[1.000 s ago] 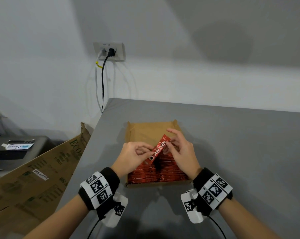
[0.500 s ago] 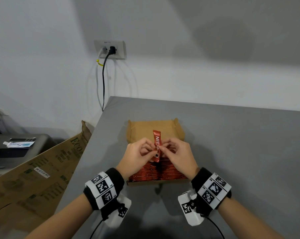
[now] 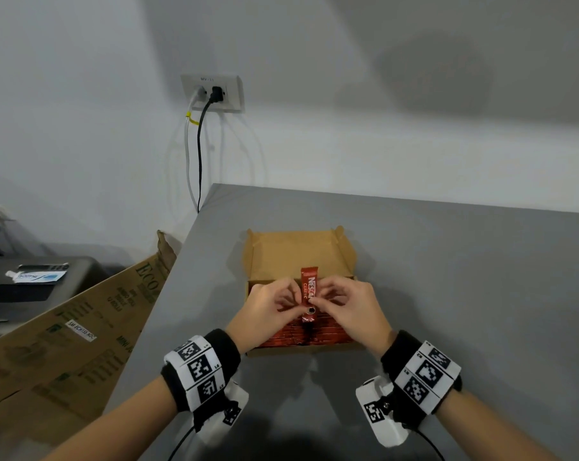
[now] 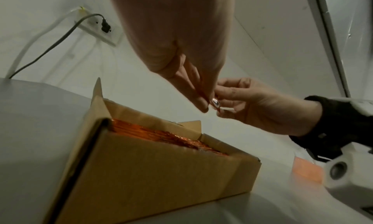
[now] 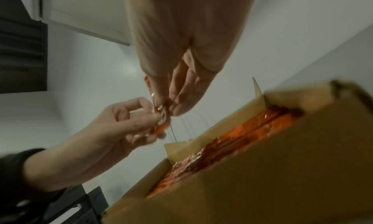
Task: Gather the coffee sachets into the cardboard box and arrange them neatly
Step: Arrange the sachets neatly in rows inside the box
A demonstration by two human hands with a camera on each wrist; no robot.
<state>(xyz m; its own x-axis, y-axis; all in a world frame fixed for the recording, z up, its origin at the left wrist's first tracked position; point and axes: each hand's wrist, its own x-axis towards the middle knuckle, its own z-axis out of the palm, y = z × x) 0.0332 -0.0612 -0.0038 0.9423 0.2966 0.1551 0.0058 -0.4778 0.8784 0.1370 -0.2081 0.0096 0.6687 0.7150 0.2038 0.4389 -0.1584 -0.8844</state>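
An open cardboard box (image 3: 298,251) sits on the grey table, its near part filled with several red coffee sachets (image 3: 328,334) packed in rows. Above them I hold one red sachet (image 3: 309,287) upright. My left hand (image 3: 268,311) and right hand (image 3: 348,307) both pinch its lower end from either side. In the left wrist view the box (image 4: 161,171) lies below my left hand (image 4: 193,90), with the right hand (image 4: 252,106) meeting it. In the right wrist view the right hand (image 5: 177,92) pinches the sachet (image 5: 159,128) over the packed sachets (image 5: 238,136).
A large flattened carton (image 3: 65,344) leans against the table's left edge. A wall socket (image 3: 213,93) with cables hangs behind. A dark unit (image 3: 32,281) stands at far left. Bare grey table (image 3: 464,294) stretches to the right of the box.
The sachet, slanted a second ago, has been turned upright between both hands. The hands have closed in on its lower end and stay over the box.
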